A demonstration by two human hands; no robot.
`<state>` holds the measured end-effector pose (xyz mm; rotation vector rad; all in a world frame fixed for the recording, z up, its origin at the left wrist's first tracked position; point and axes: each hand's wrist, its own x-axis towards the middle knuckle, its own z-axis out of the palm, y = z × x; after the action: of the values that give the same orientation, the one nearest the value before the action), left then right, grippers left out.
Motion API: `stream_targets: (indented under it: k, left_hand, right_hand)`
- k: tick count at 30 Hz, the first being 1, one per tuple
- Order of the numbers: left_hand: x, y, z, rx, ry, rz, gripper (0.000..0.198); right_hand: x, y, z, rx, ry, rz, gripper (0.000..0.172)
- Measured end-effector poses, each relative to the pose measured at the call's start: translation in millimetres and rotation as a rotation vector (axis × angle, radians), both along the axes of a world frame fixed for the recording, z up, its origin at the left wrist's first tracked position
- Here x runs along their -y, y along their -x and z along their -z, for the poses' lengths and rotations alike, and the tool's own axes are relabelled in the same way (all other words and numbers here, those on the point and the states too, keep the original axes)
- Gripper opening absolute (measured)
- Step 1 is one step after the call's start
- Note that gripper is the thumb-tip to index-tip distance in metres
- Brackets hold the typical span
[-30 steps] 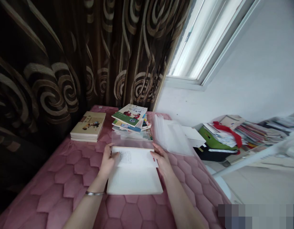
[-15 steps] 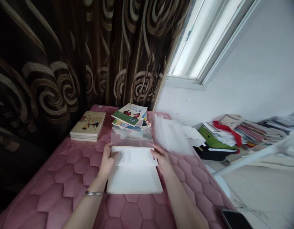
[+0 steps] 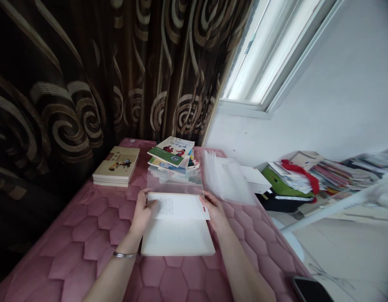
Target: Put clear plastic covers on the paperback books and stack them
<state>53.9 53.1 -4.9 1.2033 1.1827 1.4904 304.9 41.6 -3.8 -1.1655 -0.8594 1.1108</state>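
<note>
My left hand [image 3: 142,213], half closed, pinches the pale book [image 3: 179,238] at its left edge, thumb on top; right hand [image 3: 215,210] same at the right edge. Book lies between both hands on pink quilted surface [image 3: 87,239]. Clear plastic cover [image 3: 175,184] shows just beyond my fingers. Booklet pile [image 3: 172,152] past that; book stack [image 3: 116,165] beyond left hand; plastic sleeves [image 3: 228,178] beyond right hand, to its right.
</note>
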Motion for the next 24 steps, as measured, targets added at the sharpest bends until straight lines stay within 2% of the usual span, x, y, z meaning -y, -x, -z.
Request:
stream_targets:
  k: [5,16,21,24]
  left_hand:
    - [-2.3,0.7,4.6,-0.018,-0.027,-0.004,0.040]
    - [-1.6,-0.3,1.2,0.008,0.003,-0.019,0.040]
    - [-2.0,0.0,1.2,-0.003,0.004,-0.018,0.042]
    - [-2.6,0.0,2.7,-0.008,-0.005,-0.020,0.041]
  right_hand:
    - [-0.1,-2.2,0.2,0.045,0.035,-0.066,0.028]
    - [0.8,-0.7,3.3,0.312,0.022,-0.047,0.051]
    - [-0.1,-1.8,6.0,0.353,0.019,-0.028,0.051]
    - [-0.7,-2.5,4.4,0.291,0.005,-0.027,0.047]
